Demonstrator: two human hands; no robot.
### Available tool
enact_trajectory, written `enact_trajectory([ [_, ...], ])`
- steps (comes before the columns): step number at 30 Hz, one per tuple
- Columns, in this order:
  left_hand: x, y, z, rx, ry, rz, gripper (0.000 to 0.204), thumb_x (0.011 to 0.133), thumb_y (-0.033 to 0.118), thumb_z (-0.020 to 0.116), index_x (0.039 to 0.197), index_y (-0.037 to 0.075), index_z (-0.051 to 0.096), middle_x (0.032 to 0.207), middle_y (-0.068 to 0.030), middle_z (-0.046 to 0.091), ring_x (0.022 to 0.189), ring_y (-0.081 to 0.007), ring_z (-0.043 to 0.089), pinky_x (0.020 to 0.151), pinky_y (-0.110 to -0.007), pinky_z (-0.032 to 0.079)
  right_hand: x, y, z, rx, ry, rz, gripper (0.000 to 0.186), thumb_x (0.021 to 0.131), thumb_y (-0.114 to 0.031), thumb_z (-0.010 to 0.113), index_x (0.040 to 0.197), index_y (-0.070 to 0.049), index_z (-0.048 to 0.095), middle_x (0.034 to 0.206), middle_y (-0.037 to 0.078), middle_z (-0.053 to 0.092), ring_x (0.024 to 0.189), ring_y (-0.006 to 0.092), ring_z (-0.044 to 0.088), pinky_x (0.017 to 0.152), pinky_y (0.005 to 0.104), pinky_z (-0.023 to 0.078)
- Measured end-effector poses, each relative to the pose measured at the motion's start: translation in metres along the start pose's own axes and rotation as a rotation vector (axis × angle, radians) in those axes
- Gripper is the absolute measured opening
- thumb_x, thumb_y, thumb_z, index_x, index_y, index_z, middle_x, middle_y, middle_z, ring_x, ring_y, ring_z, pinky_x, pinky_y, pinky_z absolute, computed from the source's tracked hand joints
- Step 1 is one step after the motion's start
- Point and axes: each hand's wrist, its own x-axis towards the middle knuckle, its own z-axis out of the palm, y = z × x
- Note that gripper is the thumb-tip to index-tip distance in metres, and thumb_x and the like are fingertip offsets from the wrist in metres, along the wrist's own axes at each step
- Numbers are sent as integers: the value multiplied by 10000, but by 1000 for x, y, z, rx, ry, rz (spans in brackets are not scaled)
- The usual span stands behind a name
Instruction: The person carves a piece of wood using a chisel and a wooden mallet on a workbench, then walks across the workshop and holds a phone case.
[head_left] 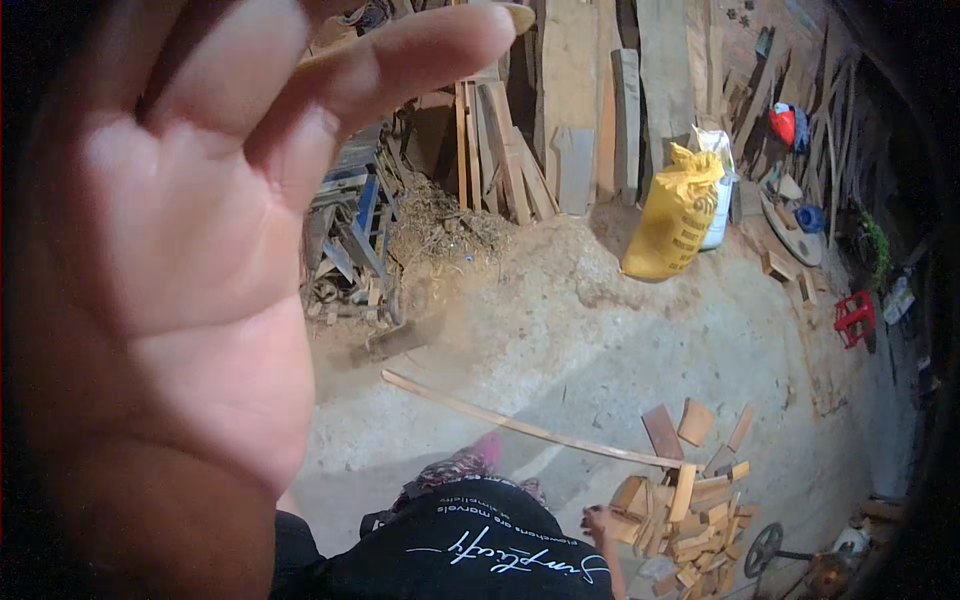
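Observation:
My left hand (pixel 200 260) is raised very close to the camera and fills the left side, palm facing it. One finger stretches out to the right, while the others run past the upper edge, so their tips are hidden. Nothing shows in this palm. My right hand (pixel 600 522) hangs low beside my black T-shirt (pixel 470 540), small in view, its fingers loosely bent and apparently empty. In the picture it lies next to a heap of wood offcuts (pixel 690 520) on the floor. A long thin wood strip (pixel 530 425) lies in front of my feet, reaching toward that heap.
A tied yellow sack (pixel 672 215) stands ahead with a white sack (pixel 718 225) behind it. Boards (pixel 575 100) lean along the far wall. A red plastic stool (pixel 854 318) is at the right, and a dark wheel (pixel 765 550) is at the lower right.

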Motion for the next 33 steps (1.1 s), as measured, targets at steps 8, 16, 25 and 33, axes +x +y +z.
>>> enact_trajectory([
  [8,42,-94,-24,54,44,-4,681,943,521,416,1358,-19,409,1359,-212,472,1253,-348,480,1036,-437,368,23,-72,57,-306,-150,-192,203,826,-221,648,872,-25,619,675,104,592,598,243,606,537,402,501],
  [16,80,-209,-32,60,72,4,645,959,490,419,1344,-27,428,1351,-207,483,1250,-338,487,1037,-428,370,83,-189,37,-415,-106,-373,229,808,-244,652,694,-51,604,536,69,528,487,198,563,482,354,478],
  [25,191,-370,-29,61,84,68,604,977,455,423,1328,-36,451,1341,-200,496,1247,-327,494,1038,-417,371,152,-400,56,-3,-30,-122,292,826,-256,650,987,-17,602,694,95,629,609,200,638,469,351,501],
  [33,236,-631,-68,337,114,-177,491,1001,328,449,1320,-44,476,1374,-172,475,1282,-285,454,1081,-413,317,202,-484,101,149,156,-257,357,827,-288,677,1066,-40,581,761,116,656,612,174,631,481,320,490],
])
